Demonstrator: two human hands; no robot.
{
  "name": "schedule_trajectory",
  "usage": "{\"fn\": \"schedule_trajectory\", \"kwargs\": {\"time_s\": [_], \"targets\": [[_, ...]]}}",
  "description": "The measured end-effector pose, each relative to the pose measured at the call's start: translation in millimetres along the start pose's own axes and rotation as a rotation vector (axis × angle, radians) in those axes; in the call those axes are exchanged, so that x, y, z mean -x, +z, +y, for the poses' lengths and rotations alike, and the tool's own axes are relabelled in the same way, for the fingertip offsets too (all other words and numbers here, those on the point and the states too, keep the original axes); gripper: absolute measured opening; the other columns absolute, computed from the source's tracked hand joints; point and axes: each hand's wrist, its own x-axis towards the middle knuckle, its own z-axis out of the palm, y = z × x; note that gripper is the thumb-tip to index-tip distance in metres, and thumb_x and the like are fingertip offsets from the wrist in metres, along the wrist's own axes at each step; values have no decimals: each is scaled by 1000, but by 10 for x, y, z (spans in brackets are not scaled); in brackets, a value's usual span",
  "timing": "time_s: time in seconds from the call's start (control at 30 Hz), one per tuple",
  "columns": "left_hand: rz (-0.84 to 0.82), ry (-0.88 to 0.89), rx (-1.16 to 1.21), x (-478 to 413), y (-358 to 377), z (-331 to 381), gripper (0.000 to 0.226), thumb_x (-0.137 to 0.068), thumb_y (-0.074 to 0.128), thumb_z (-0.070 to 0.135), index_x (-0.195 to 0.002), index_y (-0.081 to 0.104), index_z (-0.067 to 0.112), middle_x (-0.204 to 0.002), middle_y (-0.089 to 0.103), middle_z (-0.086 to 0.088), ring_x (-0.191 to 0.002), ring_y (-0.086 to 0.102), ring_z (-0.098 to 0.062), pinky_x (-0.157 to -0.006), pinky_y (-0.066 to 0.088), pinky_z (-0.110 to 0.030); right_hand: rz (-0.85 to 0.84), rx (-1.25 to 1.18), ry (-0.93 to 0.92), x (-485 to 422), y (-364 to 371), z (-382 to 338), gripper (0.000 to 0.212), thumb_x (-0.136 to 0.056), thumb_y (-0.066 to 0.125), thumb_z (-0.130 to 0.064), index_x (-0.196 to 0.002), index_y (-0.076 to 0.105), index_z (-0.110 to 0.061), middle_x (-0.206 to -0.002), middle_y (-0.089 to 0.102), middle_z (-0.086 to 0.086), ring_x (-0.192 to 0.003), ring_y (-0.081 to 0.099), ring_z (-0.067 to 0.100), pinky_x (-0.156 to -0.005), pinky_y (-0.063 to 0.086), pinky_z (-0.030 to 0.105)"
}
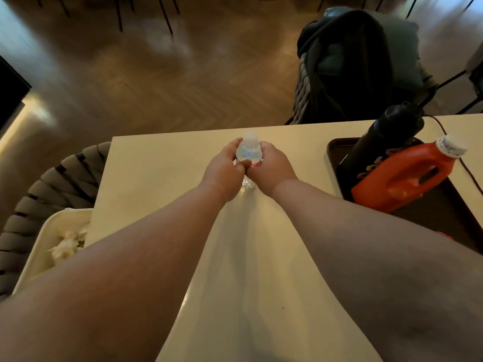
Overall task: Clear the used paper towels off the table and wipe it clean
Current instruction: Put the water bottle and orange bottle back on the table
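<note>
A small clear plastic water bottle [248, 150] with a white cap stands upright on the cream table [156, 165], near its far edge. My left hand [224, 171] wraps its left side and my right hand [269, 168] wraps its right side, thumbs meeting in front. Crumpled white paper towels [66, 245] lie in a white bin [39, 252] just off the table's left edge. No paper towels show on the tabletop.
A dark tray [428, 212] at the table's right holds an orange jug [402, 176] lying tilted and a black bottle [384, 137]; a black cable [467, 168] runs past it. A woven chair [49, 184] stands at left, another with dark clothing [347, 66] beyond the far edge.
</note>
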Motion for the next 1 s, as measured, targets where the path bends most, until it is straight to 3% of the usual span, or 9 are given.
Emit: {"fn": "schedule_trajectory", "kwargs": {"time_s": [0.23,0.33,0.43,0.53,0.63,0.73,0.9,1.0], "targets": [[-14,4,-7,-25,-1,-42,62,-100,57,11,-154,39,35,-141,58,5,-130,53,-14,-97,35,-21,10,-6,25,6,13,-1,39,-82,73,-24,-120,61,-23,-99,67,-7,-90,65,13,-66,48,22],[-7,6,-24,23,0,-21,67,-99,58,12,-156,34,37,-146,55,5,-135,50,-15,-100,35,-21,3,2,53,57,12,1,71,-82,76,-28,-145,44,-18,-113,65,-7,-104,65,17,-81,51,28],[18,-15,-48,142,15,-1,76,-101,61,20,-162,18,35,-160,40,2,-145,39,-17,-112,32,-27,29,-49,108,188,21,37,97,-85,78,-31,-161,19,-16,-143,54,3,-128,55,21,-96,45,28],[79,-51,24,368,71,-138,81,-100,63,30,-163,13,29,-164,33,0,-143,44,-18,-116,33,-32,63,-123,146,506,15,167,96,-82,81,-29,-159,26,-20,-154,46,6,-134,52,21,-107,46,35],[106,-106,95,722,277,-291,67,-100,61,36,-158,33,21,-155,47,-2,-136,51,-19,-113,39,-37,112,-160,212,970,-86,439,81,-83,81,-30,-153,41,-21,-148,52,-1,-121,58,11,-96,45,24],[-65,-133,86,1071,609,-316,58,-98,62,38,-151,45,23,-146,55,1,-132,54,-15,-112,42,-37,172,-178,347,1399,-277,768,75,-84,80,-37,-150,46,-21,-145,55,-2,-117,57,7,-92,43,22],[-296,-83,59,1262,1124,129,63,-101,61,37,-157,36,27,-156,46,-1,-139,48,-15,-113,39,-34,337,-246,497,1670,-896,1078,83,-84,80,-39,-153,42,-15,-148,54,7,-132,53,18,-107,43,33],[-332,-25,39,1180,1381,608,62,-102,58,39,-158,32,31,-158,43,1,-141,46,-17,-113,42,-39,501,-235,509,1695,-1401,1037,79,-87,78,-39,-153,41,-15,-136,61,0,-124,57,18,-101,42,30]]}}
